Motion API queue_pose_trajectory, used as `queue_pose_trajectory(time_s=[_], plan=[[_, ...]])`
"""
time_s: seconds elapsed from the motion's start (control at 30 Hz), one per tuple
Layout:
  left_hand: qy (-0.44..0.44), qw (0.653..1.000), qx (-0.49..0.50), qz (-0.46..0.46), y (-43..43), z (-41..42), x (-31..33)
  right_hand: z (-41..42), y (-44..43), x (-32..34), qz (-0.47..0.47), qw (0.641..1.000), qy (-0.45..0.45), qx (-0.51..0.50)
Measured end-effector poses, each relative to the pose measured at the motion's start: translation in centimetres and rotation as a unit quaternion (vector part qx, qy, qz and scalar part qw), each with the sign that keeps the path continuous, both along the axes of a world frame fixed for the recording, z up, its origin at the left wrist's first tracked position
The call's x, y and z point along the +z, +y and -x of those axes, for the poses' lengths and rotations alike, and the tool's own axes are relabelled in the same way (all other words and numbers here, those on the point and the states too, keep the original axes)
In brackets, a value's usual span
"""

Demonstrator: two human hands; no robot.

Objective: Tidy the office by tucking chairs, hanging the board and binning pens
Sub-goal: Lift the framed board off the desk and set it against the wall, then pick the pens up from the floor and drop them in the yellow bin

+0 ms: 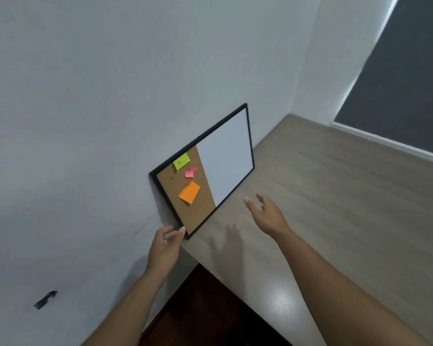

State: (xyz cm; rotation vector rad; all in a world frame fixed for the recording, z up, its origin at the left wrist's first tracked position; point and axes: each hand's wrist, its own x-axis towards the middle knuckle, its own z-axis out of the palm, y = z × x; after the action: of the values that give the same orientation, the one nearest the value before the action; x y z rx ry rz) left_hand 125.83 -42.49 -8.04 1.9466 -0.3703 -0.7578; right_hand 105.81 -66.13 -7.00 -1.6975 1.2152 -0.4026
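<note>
I see my left hand point(166, 242) spread open at the near corner and my right hand point(265, 212) open near the lower edge, both empty, flanking for a two-handed lift the black-framed half-cork, half-white board point(225, 156) propped on the grey wood-grain bench point(335, 196) against the wall.

Both bare forearms extended forward and up from the lower frame. Left hand point(166, 247) raised, fingers loosely curled, thumb tip out toward the right, nothing gripped. Right hand point(266, 216) farther forward, palm turned inward, fingers spread and empty.
</note>
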Motion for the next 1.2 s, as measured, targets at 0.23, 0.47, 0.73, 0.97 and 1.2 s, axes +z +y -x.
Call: queue_pose_trajectory(time_s=[0.23, 0.47, 0.73, 0.97, 1.2], plan=[[-0.032, 0.985, -0.17, 0.008, 4.6, 4.9, 4.2, 8.9, 10.1, 4.6, 0.033, 0.997, 0.036, -0.057], [-0.097, 0.944, -0.315, 0.019, 5.8, 11.9, 6.6, 17.8, 19.3, 6.8, 0.046, 0.991, 0.072, -0.106], [-0.107, 0.874, -0.471, 0.057, 4.6, 26.1, 9.9, 31.5, 27.1, 8.9, 0.054, 0.971, 0.08, -0.219], [-0.105, 0.797, -0.588, 0.083, 6.5, 41.3, 11.7, 46.9, 36.1, 9.3, 0.048, 0.936, 0.094, -0.335], [-0.095, 0.728, -0.673, 0.09, 14.3, 58.5, 11.9, 62.7, 51.0, 7.5, 0.023, 0.889, 0.098, -0.447]])
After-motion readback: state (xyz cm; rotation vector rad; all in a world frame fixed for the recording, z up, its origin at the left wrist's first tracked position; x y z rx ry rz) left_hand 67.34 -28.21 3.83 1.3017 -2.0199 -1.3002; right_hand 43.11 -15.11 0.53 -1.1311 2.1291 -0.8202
